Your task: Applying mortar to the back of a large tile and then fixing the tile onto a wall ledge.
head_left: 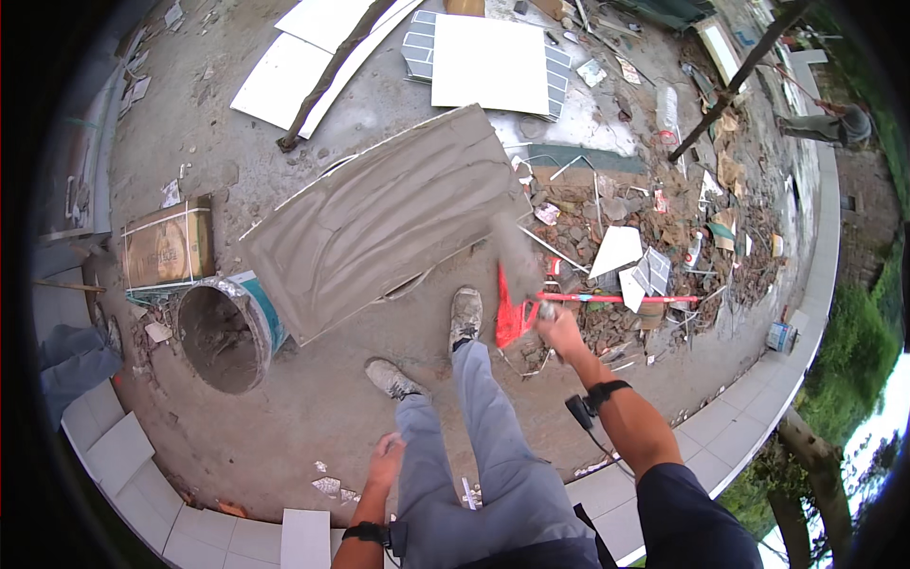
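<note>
Dirty ground w/ rubble, R hand clamped on blurry trowel nr R end of muddy slab, L hand by L leg, its fingers apart or together, hard to tell.

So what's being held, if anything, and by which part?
The right hand grips a motion-blurred grey trowel by its handle; nothing shows in the left hand.

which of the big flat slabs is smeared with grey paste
The long slab just beyond the person's shoes. Its top is coated in streaky grey, while the square slab and the slabs under the dark pole show white tops.
</note>
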`<state>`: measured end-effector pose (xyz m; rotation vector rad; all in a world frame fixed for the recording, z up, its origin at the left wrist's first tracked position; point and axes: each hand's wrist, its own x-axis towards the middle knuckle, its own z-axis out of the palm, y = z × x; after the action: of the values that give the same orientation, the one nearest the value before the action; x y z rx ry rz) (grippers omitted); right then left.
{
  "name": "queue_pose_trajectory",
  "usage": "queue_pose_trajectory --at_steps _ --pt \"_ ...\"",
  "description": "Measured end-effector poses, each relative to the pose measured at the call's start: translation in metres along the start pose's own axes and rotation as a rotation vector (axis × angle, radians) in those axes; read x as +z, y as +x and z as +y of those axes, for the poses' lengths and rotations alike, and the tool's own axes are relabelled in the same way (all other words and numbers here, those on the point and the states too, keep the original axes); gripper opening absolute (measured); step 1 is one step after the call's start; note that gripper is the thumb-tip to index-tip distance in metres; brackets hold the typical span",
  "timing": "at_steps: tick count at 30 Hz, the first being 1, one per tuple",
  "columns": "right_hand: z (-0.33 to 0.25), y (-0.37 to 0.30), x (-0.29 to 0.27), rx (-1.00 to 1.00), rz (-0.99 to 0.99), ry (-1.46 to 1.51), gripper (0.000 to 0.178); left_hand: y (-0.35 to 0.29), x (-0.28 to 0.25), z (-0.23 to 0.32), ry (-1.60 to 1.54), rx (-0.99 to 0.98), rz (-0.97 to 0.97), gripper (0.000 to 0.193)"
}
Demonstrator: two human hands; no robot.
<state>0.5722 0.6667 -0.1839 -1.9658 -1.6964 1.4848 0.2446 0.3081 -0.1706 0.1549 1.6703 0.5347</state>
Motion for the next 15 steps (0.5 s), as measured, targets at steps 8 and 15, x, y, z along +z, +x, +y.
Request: queue_pose_trajectory --at_steps 8,15 --pt "-0.016 -0.002 0.136 0.302 -0.100 0.515 0.013 -0.024 -0.102 -0.150 0.075 -0.102 0.067 0.029" --pt "-0.017 -0.066 0.205 -0.083 -0.328 -0.427 0.031 -0.036 -0.097 -0.169 0.050 -0.191 0.092 0.028"
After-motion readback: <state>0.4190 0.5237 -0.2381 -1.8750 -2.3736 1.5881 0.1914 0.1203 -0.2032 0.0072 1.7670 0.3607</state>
